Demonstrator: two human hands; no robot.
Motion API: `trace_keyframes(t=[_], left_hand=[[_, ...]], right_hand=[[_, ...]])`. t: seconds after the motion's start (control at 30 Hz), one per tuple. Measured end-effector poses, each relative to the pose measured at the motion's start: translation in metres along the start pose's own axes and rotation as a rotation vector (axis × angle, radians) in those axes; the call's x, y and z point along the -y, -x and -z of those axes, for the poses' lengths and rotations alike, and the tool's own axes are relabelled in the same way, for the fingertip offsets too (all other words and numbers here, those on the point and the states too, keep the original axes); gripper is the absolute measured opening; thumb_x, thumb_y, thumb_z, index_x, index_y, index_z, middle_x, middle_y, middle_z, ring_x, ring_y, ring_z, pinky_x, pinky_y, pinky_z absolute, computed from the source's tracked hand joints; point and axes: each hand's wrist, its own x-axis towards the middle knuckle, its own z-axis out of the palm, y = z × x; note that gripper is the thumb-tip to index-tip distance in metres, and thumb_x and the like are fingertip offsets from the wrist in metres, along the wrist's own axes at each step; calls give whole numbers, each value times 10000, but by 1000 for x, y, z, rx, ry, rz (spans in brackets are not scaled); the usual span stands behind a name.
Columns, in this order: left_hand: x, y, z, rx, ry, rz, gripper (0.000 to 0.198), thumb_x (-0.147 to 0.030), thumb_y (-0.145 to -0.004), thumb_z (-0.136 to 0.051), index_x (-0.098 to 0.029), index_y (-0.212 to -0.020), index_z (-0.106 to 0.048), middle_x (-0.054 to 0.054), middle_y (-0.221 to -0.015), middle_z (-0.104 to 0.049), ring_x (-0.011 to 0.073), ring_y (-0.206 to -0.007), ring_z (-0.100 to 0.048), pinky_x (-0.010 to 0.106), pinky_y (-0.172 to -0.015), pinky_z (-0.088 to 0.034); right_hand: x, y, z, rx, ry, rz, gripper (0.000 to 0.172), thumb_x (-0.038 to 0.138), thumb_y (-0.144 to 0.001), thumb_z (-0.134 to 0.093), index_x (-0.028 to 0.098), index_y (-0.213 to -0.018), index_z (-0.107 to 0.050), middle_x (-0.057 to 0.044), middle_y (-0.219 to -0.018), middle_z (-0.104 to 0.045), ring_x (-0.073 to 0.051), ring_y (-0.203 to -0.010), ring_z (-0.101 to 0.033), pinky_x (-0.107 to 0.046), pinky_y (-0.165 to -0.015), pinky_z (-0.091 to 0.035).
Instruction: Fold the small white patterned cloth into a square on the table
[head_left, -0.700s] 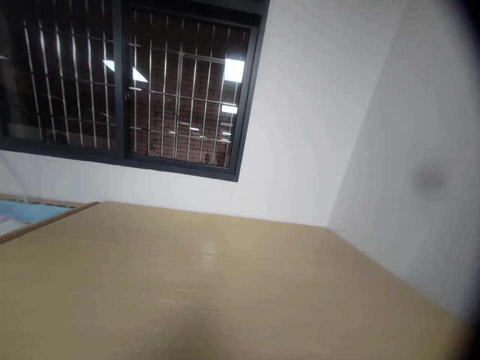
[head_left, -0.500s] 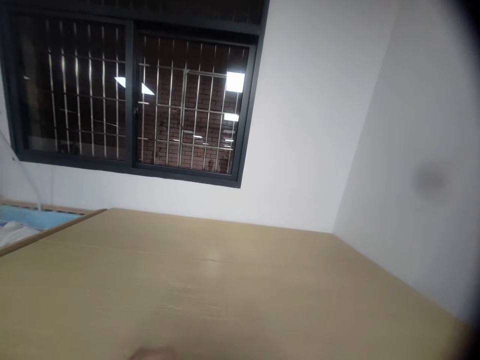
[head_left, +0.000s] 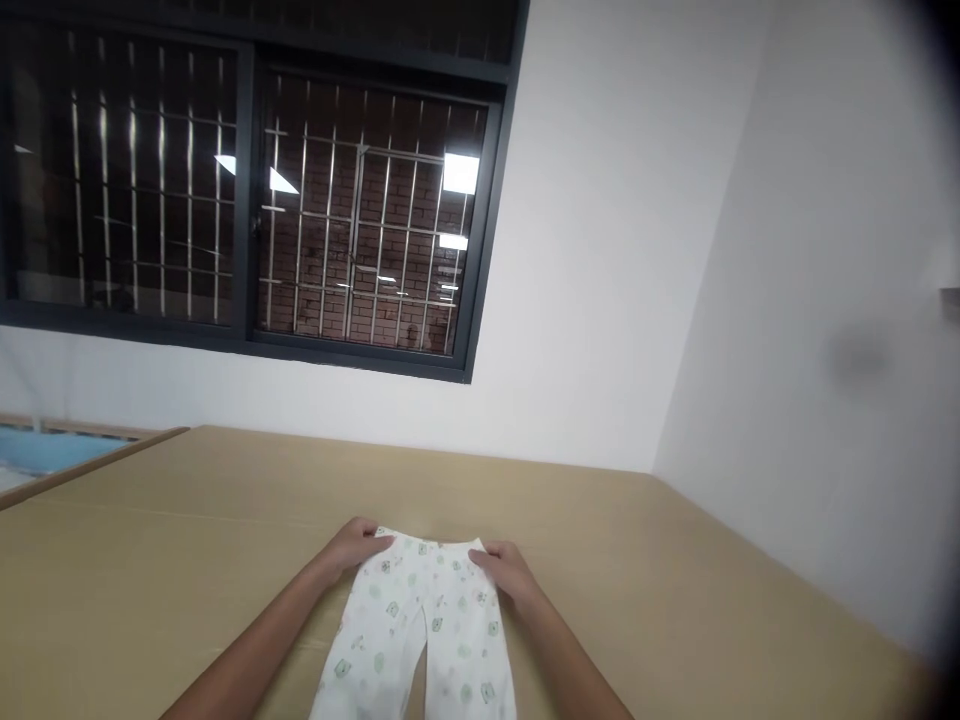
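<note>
Two hands are laid on the waistband of small white pants (head_left: 420,630) spread flat on a tan table (head_left: 675,600). The left hand (head_left: 358,545) is set on the waistband's 9 o'clock corner, fingers together and curled over the edge — whether cloth is pinched cannot be told. The right hand (head_left: 506,570) is pressed flat on the 3 o'clock corner, fingers together. The pants, printed with small green figures, are placed at 6 o'clock on the table, waistband at 12, legs running off the lower edge.

White walls (head_left: 600,250) are met in a corner at 2 o'clock. A dark-framed window (head_left: 247,190) with metal bars is seen at 10 o'clock — brick behind it. A blue surface (head_left: 45,450) is glimpsed at 9 o'clock beyond the table's edge.
</note>
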Motion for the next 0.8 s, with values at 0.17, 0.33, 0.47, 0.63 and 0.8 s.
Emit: trace_keyframes(t=[0.17,0.33,0.47,0.63,0.8], left_hand=[[13,-56,-14,-189,-302,29,462,-433,-732,-691,-208,-590,-313,-39,-572,-275,147,-635,-358,314,-621,-186],[10,-81,-19,-207,-477,92,274,-269,-837,-676,-181,-675,-474,-25,-666,-465,156,-654,-458,274,-638,-292],[0,-84,-19,-192,-557,132,154,-235,-853,-659,-158,-754,-568,35,-785,-604,205,-766,-586,310,-723,-410],[-38,-51,-46,-235,-631,-80,258,-218,-847,-658,-175,-1101,-662,122,-1224,-626,350,-1278,-482,494,-1077,-342],[-49,33,-145,215,-548,-395,249,-427,-720,-854,-287,-894,-743,-13,-876,-684,220,-944,-621,315,-930,-442]], right_hand=[[-20,-59,-13,-191,290,24,293,220,-766,-654,172,-522,-500,14,-543,-514,-150,-602,-488,-278,-600,-291],[-22,-95,-18,-270,487,-24,226,242,-785,-671,182,-594,-566,9,-641,-632,-189,-723,-603,-290,-708,-341],[-27,-105,-15,-297,538,-71,185,282,-833,-666,197,-673,-632,-6,-764,-710,-224,-831,-654,-350,-844,-383],[-32,-101,-6,-262,548,-90,251,375,-868,-675,199,-691,-647,-29,-835,-737,-238,-867,-667,-368,-837,-407],[-34,-100,-2,-201,558,-69,291,385,-875,-668,199,-651,-653,-28,-767,-719,-235,-837,-664,-337,-764,-404]])
